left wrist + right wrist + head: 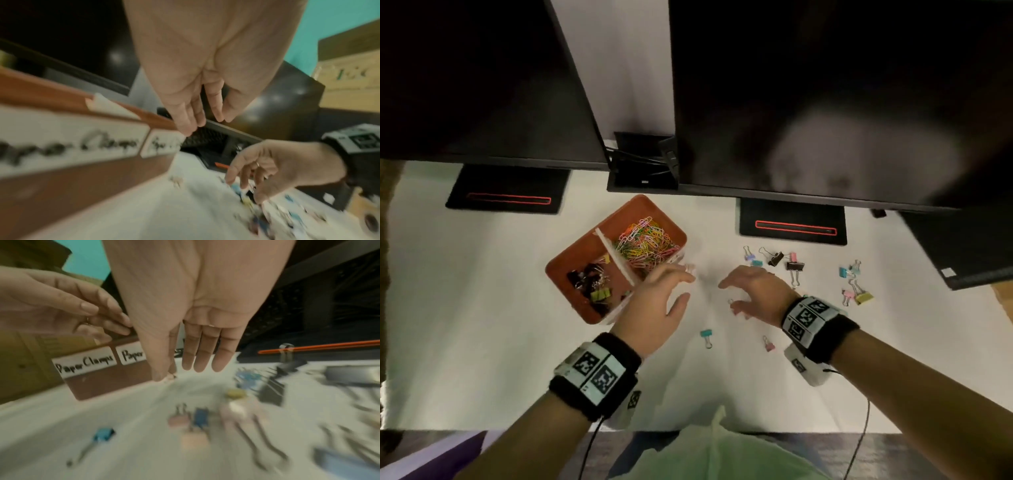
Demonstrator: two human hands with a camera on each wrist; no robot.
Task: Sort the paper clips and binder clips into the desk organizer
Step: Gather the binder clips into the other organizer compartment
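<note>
- A brown desk organizer [571, 253] is seen on the white desk [482, 308], left of the middle and nearer the far edge, just in front of the monitors.
- The organizer is split by a white divider [616, 258]: coloured paper clips [645, 245] are piled in the far compartment, and binder clips [592, 281], mostly black with one yellow-green, lie in the near one.
- Two white labels [85, 364] are stuck on the organizer's side; "Paper Clamps" can be read on one, while the other is partly hidden.
- The left hand [654, 301] is held just beside the organizer's right corner, its fingers [185, 120] extended and relaxed with nothing gripped.
- A small pale clip [690, 269] is seen at the left fingertips by the organizer's corner; whether it is touched cannot be told.
- The right hand [753, 294] is held above the middle of the desk, its fingers [202, 353] loosely spread and pointing down, with nothing clearly held.
- A small metal loop [730, 302] shows at the right fingertips; whether it is being pinched cannot be told.
- Loose binder clips [789, 263], pink, blue, black and yellow, are scattered toward the right side of the desk, well apart from the organizer.
- A teal clip [706, 335] and a pink clip [768, 343] lie nearer the front edge, between the two wrists.
</note>
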